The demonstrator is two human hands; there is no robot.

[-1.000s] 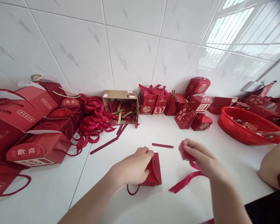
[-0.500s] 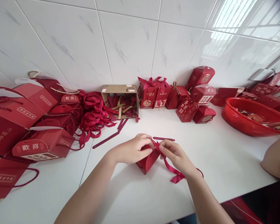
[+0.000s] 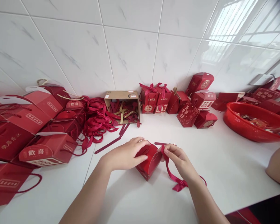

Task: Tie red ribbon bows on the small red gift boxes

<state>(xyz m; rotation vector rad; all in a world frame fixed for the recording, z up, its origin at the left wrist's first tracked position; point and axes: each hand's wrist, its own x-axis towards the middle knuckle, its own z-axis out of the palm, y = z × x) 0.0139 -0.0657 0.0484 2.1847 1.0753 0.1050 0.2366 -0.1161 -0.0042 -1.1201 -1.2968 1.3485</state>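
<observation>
A small red gift box (image 3: pixel 149 164) lies tilted on the white counter (image 3: pixel 135 199) in front of me. My left hand (image 3: pixel 126 154) is closed over the box's top and left side, holding it. My right hand (image 3: pixel 178 158) pinches a dark red ribbon (image 3: pixel 175 179) right at the box's top edge; the ribbon's loose end trails down past my wrist onto the counter. A thin dark red strip (image 3: pixel 160 143) lies just behind both hands.
Large red handled boxes (image 3: pixel 46 149) crowd the left. A tipped cardboard box (image 3: pixel 122 107) of ribbons and strips, with a ribbon pile (image 3: pixel 95 119) beside it, sits by the tiled wall. Finished small red boxes (image 3: pixel 177 102) stand behind. A red basin (image 3: pixel 254 123) and another person's arm (image 3: pixel 278 165) are at the right.
My right hand brought the ribbon from the right over to the box's top. The box has turned from standing under my left hand to lying tilted between both hands.
</observation>
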